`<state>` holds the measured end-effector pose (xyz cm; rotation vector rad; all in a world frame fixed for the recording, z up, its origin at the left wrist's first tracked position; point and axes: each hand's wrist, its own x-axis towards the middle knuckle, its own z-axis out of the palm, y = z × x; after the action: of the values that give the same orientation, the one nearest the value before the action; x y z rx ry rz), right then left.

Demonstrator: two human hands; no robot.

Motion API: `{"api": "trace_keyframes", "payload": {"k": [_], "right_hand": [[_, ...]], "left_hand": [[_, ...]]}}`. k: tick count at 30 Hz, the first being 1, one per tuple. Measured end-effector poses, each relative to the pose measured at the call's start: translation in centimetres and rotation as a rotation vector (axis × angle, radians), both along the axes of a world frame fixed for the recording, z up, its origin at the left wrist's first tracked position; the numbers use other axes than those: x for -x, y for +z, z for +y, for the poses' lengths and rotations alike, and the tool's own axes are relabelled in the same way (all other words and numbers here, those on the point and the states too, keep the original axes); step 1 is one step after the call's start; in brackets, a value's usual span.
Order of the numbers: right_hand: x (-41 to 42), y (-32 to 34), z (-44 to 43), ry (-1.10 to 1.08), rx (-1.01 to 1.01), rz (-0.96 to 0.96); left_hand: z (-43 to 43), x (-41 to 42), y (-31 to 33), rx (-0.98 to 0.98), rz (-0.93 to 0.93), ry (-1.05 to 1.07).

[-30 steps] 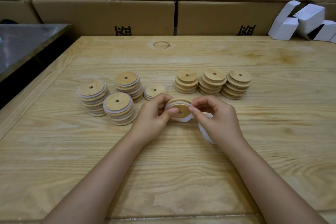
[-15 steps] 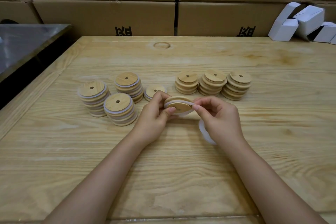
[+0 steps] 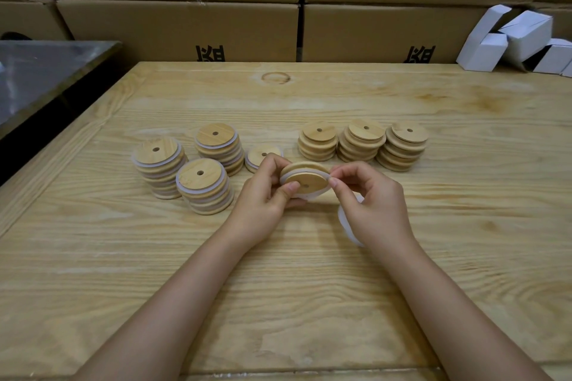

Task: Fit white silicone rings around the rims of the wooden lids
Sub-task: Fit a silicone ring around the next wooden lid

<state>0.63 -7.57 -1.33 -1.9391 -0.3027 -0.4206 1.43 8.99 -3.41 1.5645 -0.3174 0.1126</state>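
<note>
My left hand (image 3: pixel 263 192) pinches lid (image 3: pixel 306 180) at nine o'clock; right hand (image 3: pixel 371 204) pinches ring (image 3: pixel 305 169) at three. Ring looks soft, stretchy; lid stiff, light.

Both forearms (image 3: pixel 173 297) angle inward. The left grip (image 3: pixel 266 192) curls around a wooden lid (image 3: pixel 309 183), thumb on its face; the right grip (image 3: pixel 371 204) pinches the white silicone ring (image 3: pixel 309 172) at the rim.

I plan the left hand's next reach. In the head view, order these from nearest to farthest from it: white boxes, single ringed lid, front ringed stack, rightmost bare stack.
From the left hand:
1. Single ringed lid, just behind its fingers.
2. Front ringed stack, to its left.
3. Rightmost bare stack, right.
4. White boxes, far right corner.
</note>
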Motion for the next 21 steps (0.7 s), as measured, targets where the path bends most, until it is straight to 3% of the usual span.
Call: {"api": "trace_keyframes", "payload": {"k": [11,15,21], "right_hand": [[0.02,0.13,-0.13,0.076,-0.070,0.126],[0.24,0.08,-0.11,0.015,-0.001,0.043],[0.55,0.12,0.08,0.012,0.280,-0.228]], "left_hand": [[0.26,-0.36,-0.30,-0.034,-0.022,-0.005],[0.40,-0.39,-0.23,-0.152,-0.091,0.046],[0.46,0.02,0.23,-0.283,-0.238,0.153]]}}
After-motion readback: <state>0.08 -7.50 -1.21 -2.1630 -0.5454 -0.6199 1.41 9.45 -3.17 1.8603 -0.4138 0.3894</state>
